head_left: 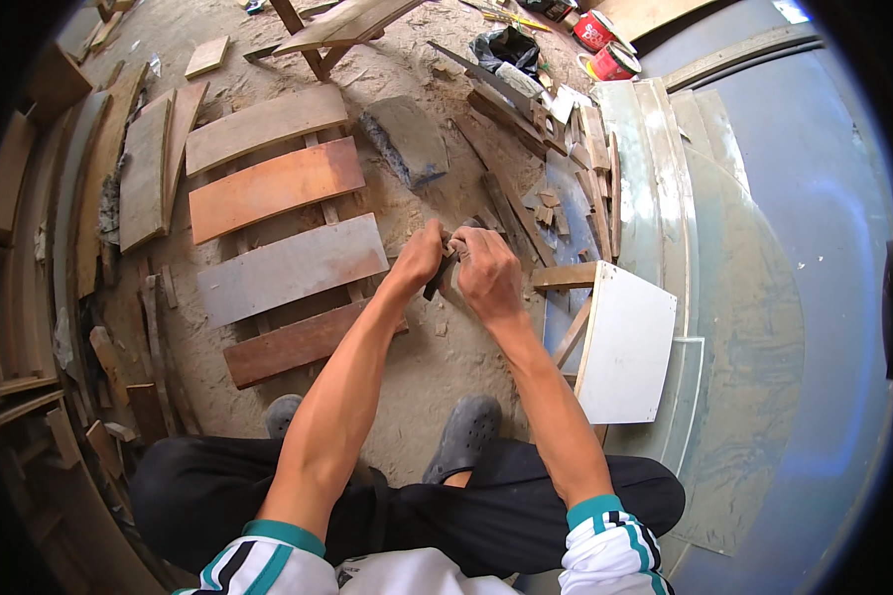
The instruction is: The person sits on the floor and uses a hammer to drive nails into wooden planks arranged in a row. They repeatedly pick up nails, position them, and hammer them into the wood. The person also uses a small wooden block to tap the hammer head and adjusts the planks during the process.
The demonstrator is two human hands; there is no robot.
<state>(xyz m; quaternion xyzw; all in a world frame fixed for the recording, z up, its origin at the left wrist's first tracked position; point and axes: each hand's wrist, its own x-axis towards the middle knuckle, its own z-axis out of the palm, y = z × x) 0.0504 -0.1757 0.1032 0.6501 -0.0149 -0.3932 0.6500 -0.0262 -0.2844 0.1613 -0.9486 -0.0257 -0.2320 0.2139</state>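
Note:
Both hands meet in front of me, low over the dusty floor. My left hand (422,256) is closed, its thumb side up, pinching a small piece that its fingers mostly cover. My right hand (486,270) is curled shut against it, gripping a dark narrow strip (435,285) whose lower end slants down between the hands. Whether the strip is metal or wood I cannot tell. Left of the hands lie separate boards across wooden supports: a grey-white board (293,270), an orange-brown board (278,188), a pale brown board (268,129) and a reddish-brown board (293,342).
Beyond the hands rests a grey stone-like block (407,139). A white panel on wooden legs (627,342) stands to the right, beside large glass sheets (744,327). Scrap wood (595,169) is piled at right; red cans (613,61) stand farther back. A wooden bench (352,22) is ahead.

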